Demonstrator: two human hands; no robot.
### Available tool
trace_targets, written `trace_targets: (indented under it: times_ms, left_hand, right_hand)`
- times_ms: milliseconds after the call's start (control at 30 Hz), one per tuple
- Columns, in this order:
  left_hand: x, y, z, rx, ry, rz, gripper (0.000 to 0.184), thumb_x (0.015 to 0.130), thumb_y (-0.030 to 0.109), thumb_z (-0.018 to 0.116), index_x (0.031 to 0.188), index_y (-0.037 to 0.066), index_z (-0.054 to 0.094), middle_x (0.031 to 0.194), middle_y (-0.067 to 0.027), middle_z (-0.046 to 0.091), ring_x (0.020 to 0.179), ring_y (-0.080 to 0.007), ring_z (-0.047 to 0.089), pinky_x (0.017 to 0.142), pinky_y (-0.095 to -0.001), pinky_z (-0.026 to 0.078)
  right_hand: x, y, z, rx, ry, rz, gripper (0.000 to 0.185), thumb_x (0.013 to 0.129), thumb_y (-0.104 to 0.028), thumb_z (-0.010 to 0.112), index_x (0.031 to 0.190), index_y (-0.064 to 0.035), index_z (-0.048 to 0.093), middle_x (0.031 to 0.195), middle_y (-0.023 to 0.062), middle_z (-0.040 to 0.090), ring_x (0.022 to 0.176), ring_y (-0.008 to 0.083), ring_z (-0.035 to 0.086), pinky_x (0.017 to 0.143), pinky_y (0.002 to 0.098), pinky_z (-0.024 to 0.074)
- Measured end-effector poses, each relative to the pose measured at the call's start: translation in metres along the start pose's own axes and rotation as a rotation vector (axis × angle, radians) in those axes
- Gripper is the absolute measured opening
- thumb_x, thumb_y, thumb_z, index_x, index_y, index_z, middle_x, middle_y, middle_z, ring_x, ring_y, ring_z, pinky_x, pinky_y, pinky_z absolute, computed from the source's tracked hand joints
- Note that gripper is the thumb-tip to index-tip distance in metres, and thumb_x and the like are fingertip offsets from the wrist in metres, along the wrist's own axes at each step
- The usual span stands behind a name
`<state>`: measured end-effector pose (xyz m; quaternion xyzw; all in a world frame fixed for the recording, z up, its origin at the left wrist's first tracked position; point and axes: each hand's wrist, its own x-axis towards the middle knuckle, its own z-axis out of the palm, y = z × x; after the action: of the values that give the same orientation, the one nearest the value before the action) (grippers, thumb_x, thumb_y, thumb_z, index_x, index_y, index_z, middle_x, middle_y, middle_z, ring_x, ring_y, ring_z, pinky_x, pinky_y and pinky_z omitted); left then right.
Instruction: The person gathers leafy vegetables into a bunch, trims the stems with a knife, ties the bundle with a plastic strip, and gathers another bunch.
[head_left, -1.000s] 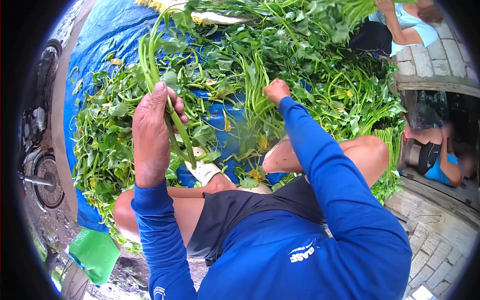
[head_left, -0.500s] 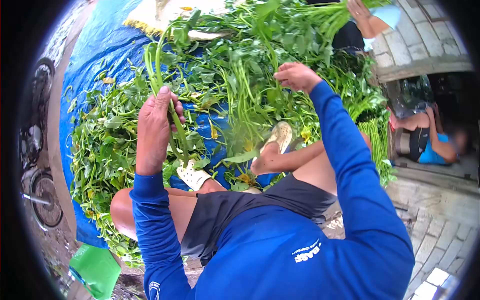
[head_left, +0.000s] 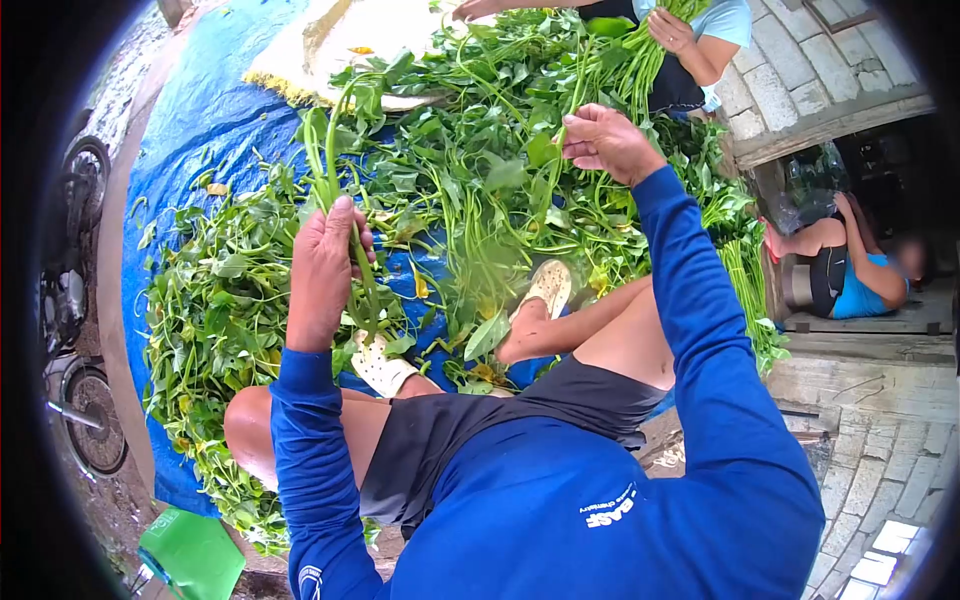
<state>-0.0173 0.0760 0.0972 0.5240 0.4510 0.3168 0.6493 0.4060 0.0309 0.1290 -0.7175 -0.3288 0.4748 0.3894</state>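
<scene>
Several thick green water spinach stems stand upright in my left hand, its fingers closed round them and the lower ends poking out below. My right hand is raised over the heap, thumb and fingers pinching a long, thin water spinach stem. Beneath both hands lies a loose heap of leafy water spinach, with some yellowed leaves mixed in. Another pile of leafy cuttings lies left of my left hand, beside my knee.
A blue tarp lies under the greens, with a pale sack at the back. A co-worker's hand grips a bunch of stems at the top right. Another person sits at right. A green container stands lower left, near a motorcycle.
My right hand has closed on a stem and moved slightly right and up. My left hand has shifted a little right and down, still gripping its stems. The co-worker's bunch has moved left.
</scene>
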Motion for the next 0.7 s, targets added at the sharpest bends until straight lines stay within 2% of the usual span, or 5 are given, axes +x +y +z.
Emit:
trace_targets:
  times_ms: [100,233,467,600,700]
  left_hand:
    - [0.0,-0.004,0.006,-0.012,-0.019,0.009,0.038,0.112,0.047,0.055,0.104,0.012,0.065,0.084,0.0027,0.066,0.07,-0.0064,0.063,0.059,-0.0221,0.046]
    - [-0.004,-0.013,0.022,-0.067,-0.071,-0.01,0.036,0.113,0.044,0.056,0.108,0.01,0.066,0.085,0.0014,0.067,0.069,-0.0074,0.062,0.058,-0.0241,0.048]
    - [-0.003,-0.033,0.039,-0.075,-0.183,0.063,0.034,0.113,0.043,0.055,0.107,0.011,0.065,0.086,0.0029,0.067,0.068,-0.0051,0.06,0.059,-0.0206,0.046]
    - [-0.006,-0.028,0.05,-0.105,-0.176,0.036,0.035,0.112,0.044,0.059,0.111,0.009,0.068,0.085,0.0044,0.067,0.069,-0.0039,0.058,0.058,-0.0208,0.045]
    - [-0.01,-0.011,0.055,-0.088,-0.194,-0.012,0.037,0.11,0.043,0.063,0.115,0.008,0.071,0.087,0.0043,0.069,0.07,-0.003,0.058,0.059,-0.0205,0.045]
  right_hand:
    - [-0.006,0.011,0.013,0.197,-0.066,-0.035,0.027,0.105,-0.032,0.072,0.12,-0.0117,0.063,0.102,0.0018,0.074,0.087,0.0129,0.073,0.07,0.0265,0.0593]
    - [-0.03,0.013,0.048,0.336,-0.13,-0.071,0.024,0.103,-0.028,0.074,0.118,-0.0129,0.063,0.099,0.0001,0.076,0.084,0.0111,0.074,0.067,0.024,0.0585]
    - [-0.059,0.012,0.11,0.328,-0.108,-0.039,0.021,0.101,-0.029,0.077,0.114,-0.014,0.068,0.096,0.0006,0.078,0.078,0.0088,0.074,0.061,0.0219,0.0578]
    - [-0.072,0.016,0.151,0.399,-0.218,0.019,0.021,0.101,-0.029,0.078,0.114,-0.0142,0.071,0.094,-0.0039,0.072,0.076,0.008,0.072,0.06,0.0223,0.0566]
    - [-0.073,0.025,0.181,0.486,-0.297,-0.021,0.026,0.103,-0.031,0.075,0.119,-0.0113,0.07,0.097,-0.0017,0.072,0.078,0.0084,0.069,0.065,0.0246,0.0593]
